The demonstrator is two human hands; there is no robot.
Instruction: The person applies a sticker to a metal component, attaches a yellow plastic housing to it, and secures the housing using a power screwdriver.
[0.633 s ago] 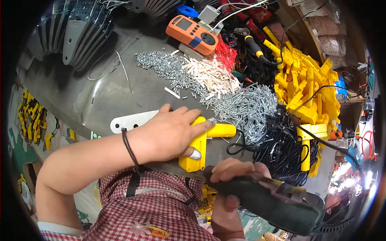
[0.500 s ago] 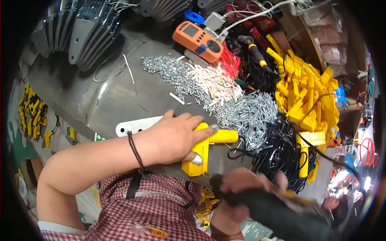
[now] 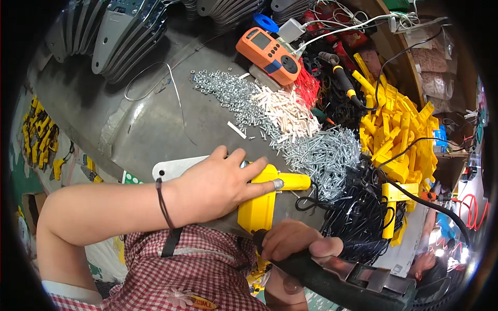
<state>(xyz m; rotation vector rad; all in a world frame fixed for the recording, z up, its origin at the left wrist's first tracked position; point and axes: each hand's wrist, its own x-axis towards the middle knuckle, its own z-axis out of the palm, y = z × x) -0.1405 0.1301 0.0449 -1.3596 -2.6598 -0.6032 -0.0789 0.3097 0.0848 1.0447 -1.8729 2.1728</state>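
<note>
A yellow plastic housing (image 3: 258,211) with a side arm lies at the front of the workbench. My left hand (image 3: 220,181) grips it from above, fingers over its top and side arm. From beneath that hand a pale metal plate (image 3: 179,166) with a round hole sticks out to the left; where it meets the housing is hidden. My right hand (image 3: 293,241) is wrapped round the front of a black power screwdriver (image 3: 347,285), held low and slanted. The driver's nose is close against the housing's near end; its tip is hidden, so contact is unclear.
Beyond my hands lie piles of screws (image 3: 329,155), nuts (image 3: 220,93) and white sleeves (image 3: 288,114). Black cables (image 3: 353,217) and stacked yellow housings (image 3: 399,124) fill the right. An orange meter (image 3: 268,54), a soldering iron (image 3: 345,83) and curved metal plates (image 3: 111,39) stand farther back.
The screwdriver and my right hand have moved slightly left and up toward the housing, and show more sharply. My left hand keeps its grip, its thumb now out of sight. The whole view has shifted a little.
</note>
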